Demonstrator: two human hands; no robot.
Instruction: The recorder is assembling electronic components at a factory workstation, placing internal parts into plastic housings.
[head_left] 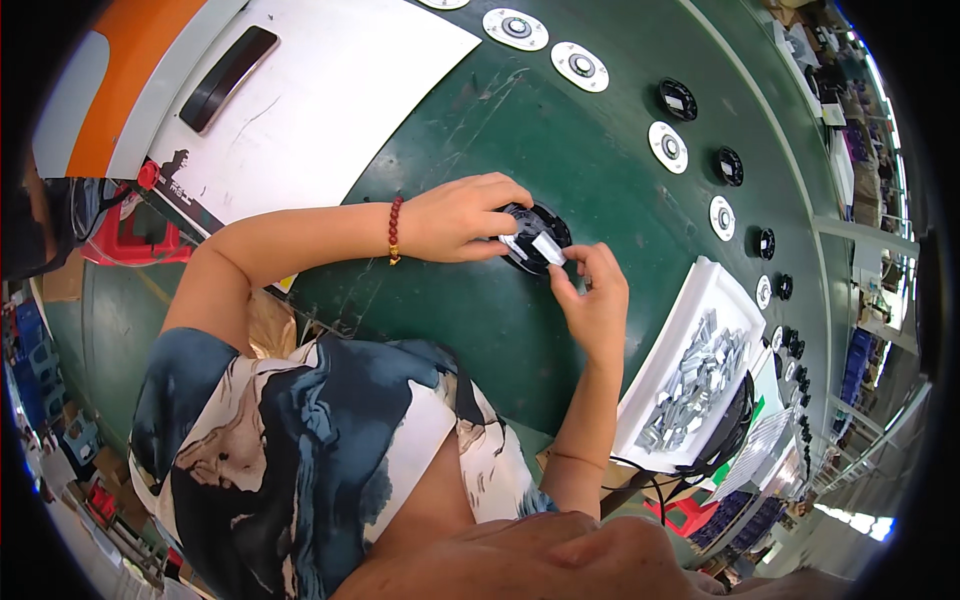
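On the green work surface [440, 330] lies a round black plastic housing [524, 264] with a silver rectangular piece [547, 249] in it. My left hand [462, 220], with a red bead bracelet at the wrist, holds the housing from its left side, fingers bent over the edge. From the right, my right hand [598, 292] pinches at the end of the silver piece with thumb and fingertips. Fingers partly cover the housing, so its inside does not show fully.
A white tray [661, 357] full of loose silver pieces [700, 380] stands at the right. White oval plates [580, 66] and black housings [678, 99] form a row beyond my hands. At the upper left, a white sheet [330, 90] carries a dark bar [228, 78].
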